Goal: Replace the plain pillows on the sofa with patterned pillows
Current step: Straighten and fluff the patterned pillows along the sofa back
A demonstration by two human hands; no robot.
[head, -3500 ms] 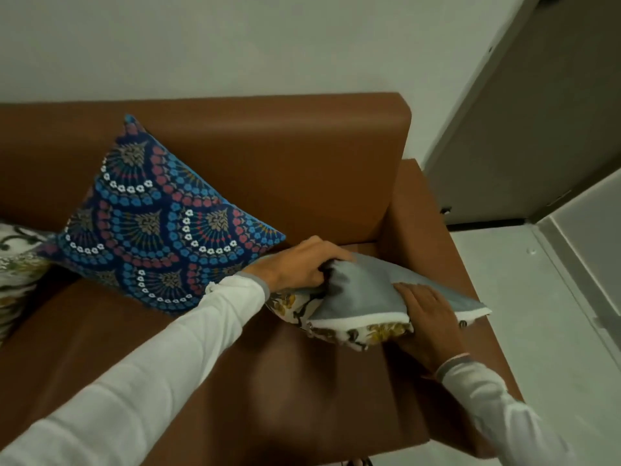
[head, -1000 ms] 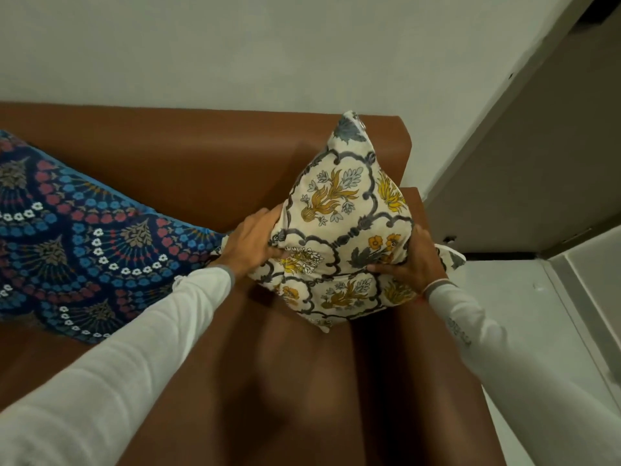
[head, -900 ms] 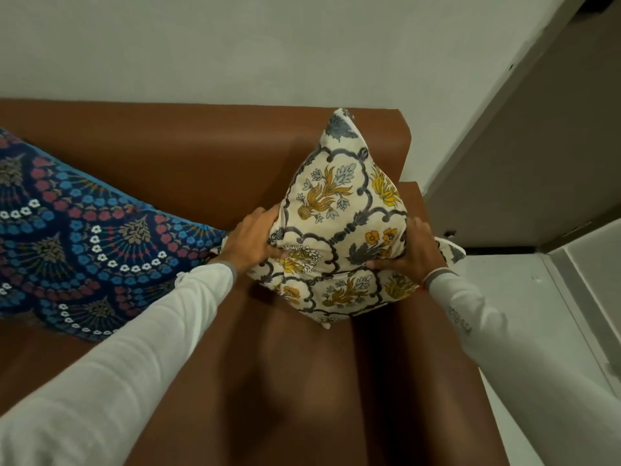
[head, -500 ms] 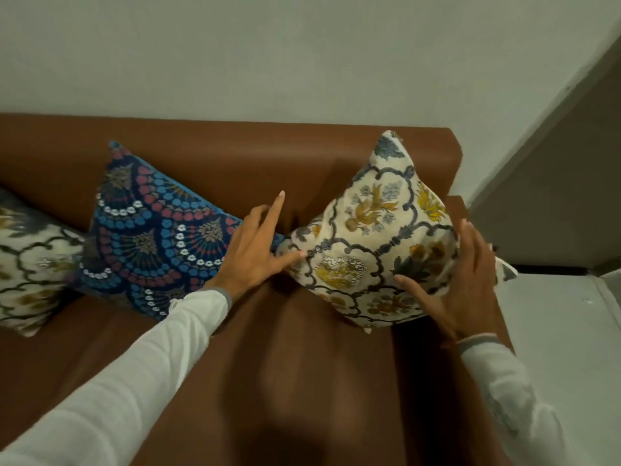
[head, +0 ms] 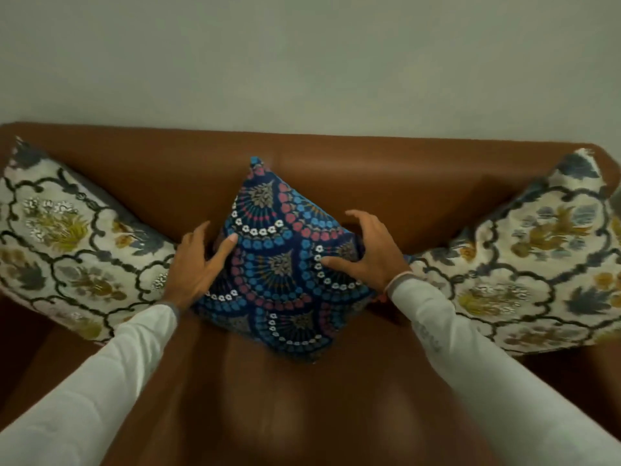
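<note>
A brown leather sofa stands against a pale wall, with three patterned pillows propped on their corners along its backrest. The blue fan-patterned pillow sits in the middle, its top corner leaning on the backrest and its lower corner on the seat.

The left hand is spread wide at the pillow's left edge. Its thumb lies on the patterned front face, while the other fingers reach along the side towards the back. The right hand is likewise spread wide at the right edge, thumb pressing the front face, the remaining fingers curved loosely above the pillow's right corner. Neither hand closes on the fabric; both cup the pillow between them. Both arms wear white sleeves.

A cream floral pillow leans at the left end, just beside the left hand. Another cream floral pillow leans at the right end, near the right wrist.
</note>
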